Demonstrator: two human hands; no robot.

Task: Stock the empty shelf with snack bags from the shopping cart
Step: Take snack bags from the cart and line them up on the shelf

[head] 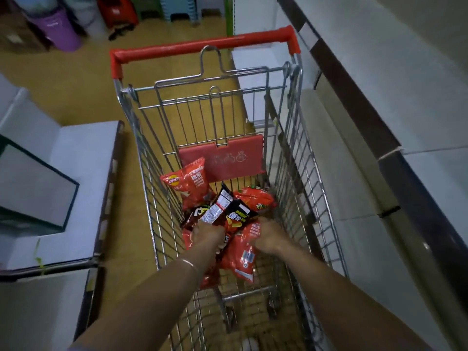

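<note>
A wire shopping cart (293,138) with a red handle stands in front of me, and several snack bags lie in its basket. Both my arms reach down into it. My left hand (206,233) grips a black snack bag (229,207) whose top sticks up above the fingers. My right hand (269,236) is closed on a red snack bag (241,259) that lies beneath it. Another red bag (188,183) leans against the left wall of the cart, and one more red bag (257,200) lies at the back right. White empty shelves (379,127) run along the right side.
A white shelf unit (76,173) stands close on the left of the cart. Purple and red plastic bins and stools (63,31) stand on the tan floor far ahead. A red fold-down seat flap (222,160) hangs at the cart's back wall.
</note>
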